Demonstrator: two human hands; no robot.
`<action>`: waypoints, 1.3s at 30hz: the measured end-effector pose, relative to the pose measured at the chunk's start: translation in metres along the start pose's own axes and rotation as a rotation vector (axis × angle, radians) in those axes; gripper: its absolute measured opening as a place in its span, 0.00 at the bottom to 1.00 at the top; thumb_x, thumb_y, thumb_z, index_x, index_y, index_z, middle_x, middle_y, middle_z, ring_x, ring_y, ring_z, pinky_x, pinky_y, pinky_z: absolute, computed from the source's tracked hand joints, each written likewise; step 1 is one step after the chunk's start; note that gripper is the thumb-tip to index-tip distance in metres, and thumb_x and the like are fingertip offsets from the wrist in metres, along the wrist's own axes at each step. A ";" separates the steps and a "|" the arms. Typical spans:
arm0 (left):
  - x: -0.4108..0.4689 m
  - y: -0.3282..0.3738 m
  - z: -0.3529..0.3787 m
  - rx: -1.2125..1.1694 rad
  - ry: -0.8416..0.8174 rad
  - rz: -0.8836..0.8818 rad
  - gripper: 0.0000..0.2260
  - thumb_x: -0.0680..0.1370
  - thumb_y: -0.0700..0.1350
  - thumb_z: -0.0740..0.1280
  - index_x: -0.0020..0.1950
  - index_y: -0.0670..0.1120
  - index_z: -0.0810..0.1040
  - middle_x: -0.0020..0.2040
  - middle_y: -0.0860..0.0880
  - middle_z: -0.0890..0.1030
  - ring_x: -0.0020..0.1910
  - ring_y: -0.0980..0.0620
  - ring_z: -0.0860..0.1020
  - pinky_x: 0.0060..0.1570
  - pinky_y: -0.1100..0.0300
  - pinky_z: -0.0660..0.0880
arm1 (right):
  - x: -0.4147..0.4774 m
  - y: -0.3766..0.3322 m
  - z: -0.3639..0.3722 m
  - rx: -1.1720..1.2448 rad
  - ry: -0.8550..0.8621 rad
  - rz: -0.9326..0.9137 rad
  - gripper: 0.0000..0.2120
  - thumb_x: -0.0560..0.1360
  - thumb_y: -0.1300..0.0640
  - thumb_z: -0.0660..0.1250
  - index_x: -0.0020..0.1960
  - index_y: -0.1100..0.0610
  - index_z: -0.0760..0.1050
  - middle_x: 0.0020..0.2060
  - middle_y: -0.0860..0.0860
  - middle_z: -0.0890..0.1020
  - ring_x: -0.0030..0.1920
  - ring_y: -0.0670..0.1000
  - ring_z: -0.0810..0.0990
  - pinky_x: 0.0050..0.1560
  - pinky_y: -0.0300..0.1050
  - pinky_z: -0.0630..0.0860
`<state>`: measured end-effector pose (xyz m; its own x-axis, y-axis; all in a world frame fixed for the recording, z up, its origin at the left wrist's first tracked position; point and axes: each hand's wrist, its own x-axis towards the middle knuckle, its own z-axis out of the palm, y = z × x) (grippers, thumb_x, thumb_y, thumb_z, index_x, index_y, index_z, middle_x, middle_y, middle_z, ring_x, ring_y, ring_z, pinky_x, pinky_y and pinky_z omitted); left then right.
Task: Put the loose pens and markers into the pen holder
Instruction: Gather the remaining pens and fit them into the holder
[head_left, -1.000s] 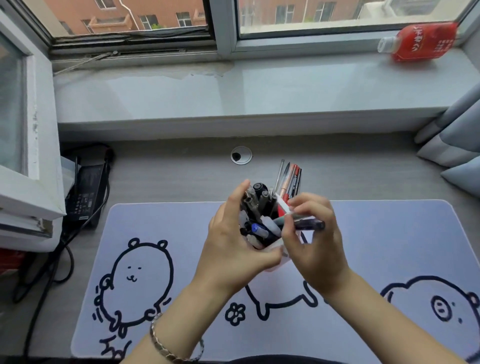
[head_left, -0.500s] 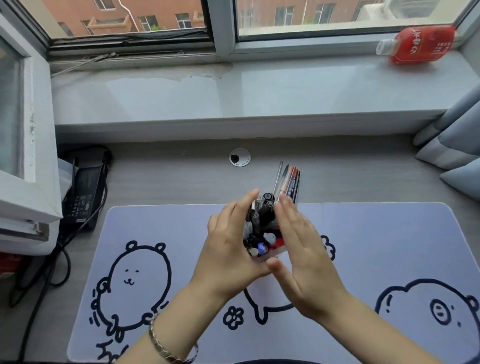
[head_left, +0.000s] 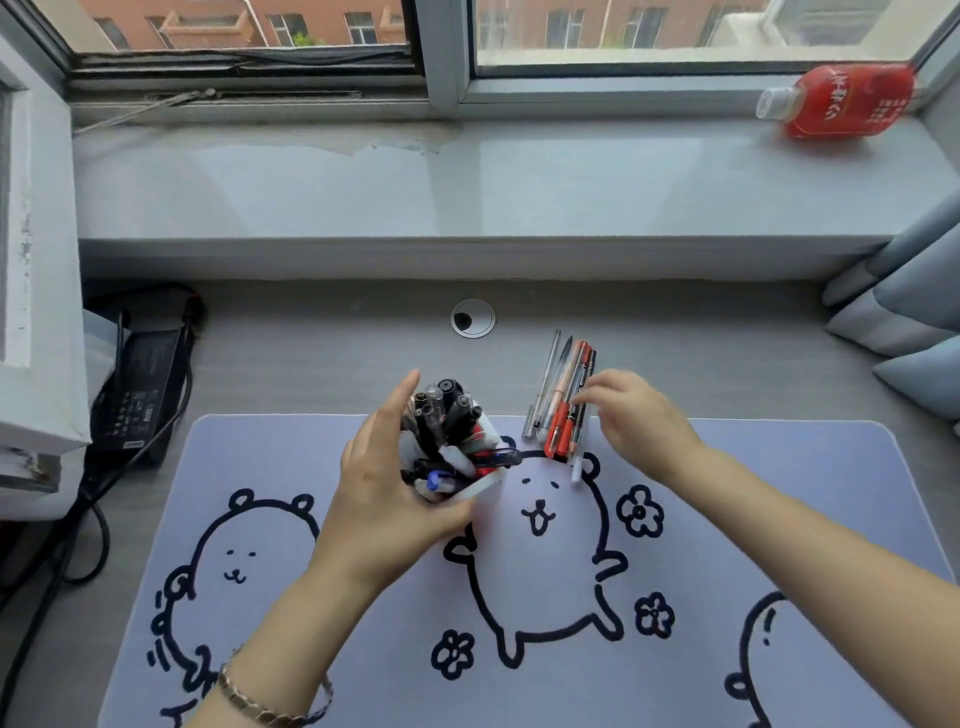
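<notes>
My left hand (head_left: 387, 493) grips a white pen holder (head_left: 480, 486) tilted toward me, packed with several black, clear and blue pens and markers (head_left: 447, 421). To its right a row of several loose pens (head_left: 563, 400), clear, red and black, lies across the back edge of the desk mat. My right hand (head_left: 636, 421) hovers over the right side of that row, fingertips touching the black pen at the outer edge, fingers apart with nothing held.
A lilac desk mat (head_left: 779, 519) with cartoon bears covers the grey desk. A cable grommet (head_left: 472, 318) sits behind the pens. A black power brick (head_left: 140, 384) with cables lies at the left. A red bottle (head_left: 841, 101) lies on the windowsill. Grey cushions (head_left: 909, 312) at right.
My right hand let a dark pen drop into the holder, pressed beside it, then moved right to the loose pens. The holder shifted slightly left in my left hand.
</notes>
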<state>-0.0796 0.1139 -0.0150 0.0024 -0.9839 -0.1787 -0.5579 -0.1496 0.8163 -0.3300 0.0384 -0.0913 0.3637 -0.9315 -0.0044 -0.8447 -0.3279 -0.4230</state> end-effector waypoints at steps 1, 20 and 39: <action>-0.001 -0.001 -0.002 -0.011 -0.002 -0.012 0.43 0.54 0.57 0.72 0.64 0.74 0.55 0.57 0.69 0.66 0.65 0.51 0.68 0.63 0.52 0.70 | 0.002 0.004 0.004 -0.109 -0.084 -0.153 0.17 0.65 0.75 0.66 0.49 0.60 0.80 0.49 0.58 0.82 0.49 0.59 0.80 0.46 0.55 0.80; -0.005 0.004 0.003 0.021 -0.064 0.045 0.45 0.63 0.41 0.75 0.62 0.75 0.52 0.56 0.71 0.65 0.66 0.56 0.65 0.56 0.68 0.63 | -0.006 0.005 -0.030 -0.277 -0.094 -0.460 0.11 0.60 0.63 0.70 0.37 0.56 0.69 0.28 0.51 0.76 0.28 0.51 0.74 0.23 0.33 0.65; -0.022 0.015 0.030 0.041 -0.111 0.099 0.43 0.60 0.49 0.74 0.66 0.71 0.54 0.57 0.70 0.66 0.61 0.60 0.66 0.60 0.63 0.69 | -0.062 -0.094 -0.055 0.754 0.177 -0.043 0.04 0.70 0.60 0.68 0.41 0.61 0.77 0.40 0.49 0.83 0.41 0.45 0.83 0.41 0.35 0.78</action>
<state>-0.1131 0.1368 -0.0156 -0.1444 -0.9765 -0.1601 -0.5846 -0.0463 0.8100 -0.2948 0.1183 -0.0019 0.2685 -0.9525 0.1436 -0.3130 -0.2273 -0.9222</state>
